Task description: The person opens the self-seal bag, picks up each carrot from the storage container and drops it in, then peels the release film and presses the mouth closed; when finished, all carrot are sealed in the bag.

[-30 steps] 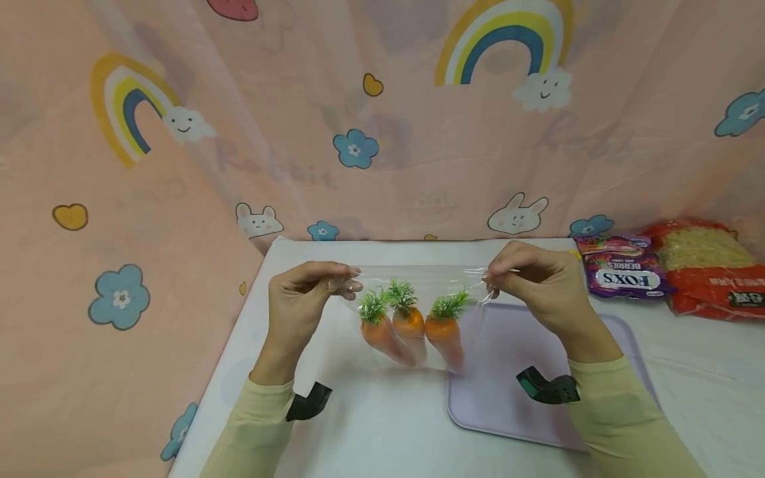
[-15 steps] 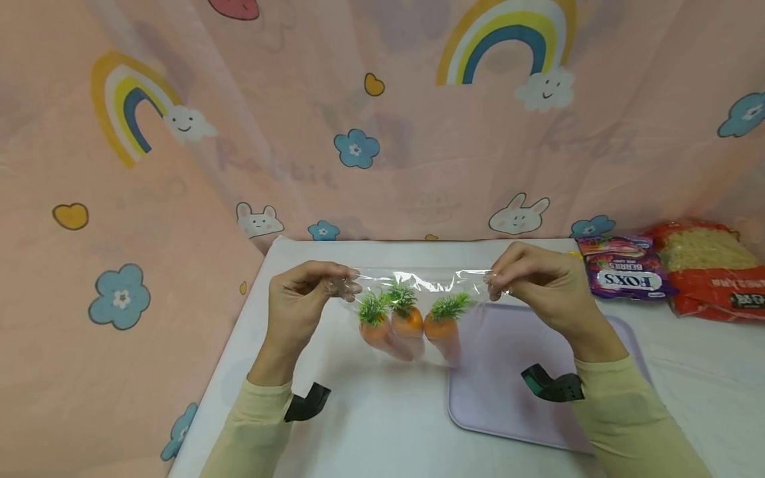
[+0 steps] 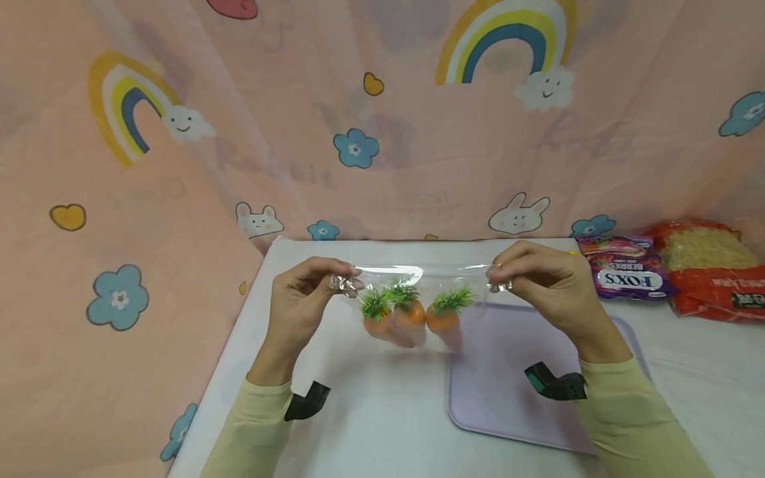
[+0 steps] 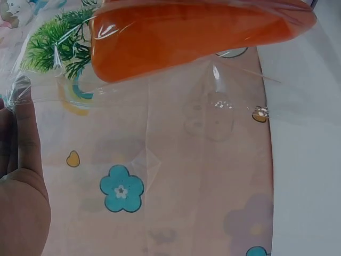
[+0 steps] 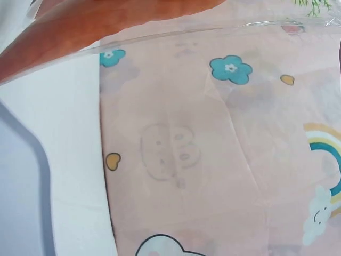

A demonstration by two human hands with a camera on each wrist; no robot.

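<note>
A clear plastic bag (image 3: 454, 275) is stretched above the table between both hands. Inside it lie three orange carrots (image 3: 410, 315) with green frilly tops; one carrot (image 4: 176, 37) fills the top of the left wrist view. The left hand (image 3: 299, 299) pinches the bag's upper left corner between thumb and fingers. At the upper right corner, the right hand (image 3: 546, 285) pinches the film in the same way. Part of a carrot (image 5: 96, 26) shows through the film in the right wrist view, where the right hand is out of sight.
A lilac tray (image 3: 508, 398) lies on the white table (image 3: 370, 425), partly under the right forearm. Toward the back right are a purple FOX'S candy packet (image 3: 627, 269) and a red bag of pale dry food (image 3: 711, 265). A patterned pink cloth (image 3: 418, 186) hangs behind.
The bag's lower edge has swung up and away, so the carrots look shorter in the head view. The right hand has shifted slightly right. Both hands keep their grip.
</note>
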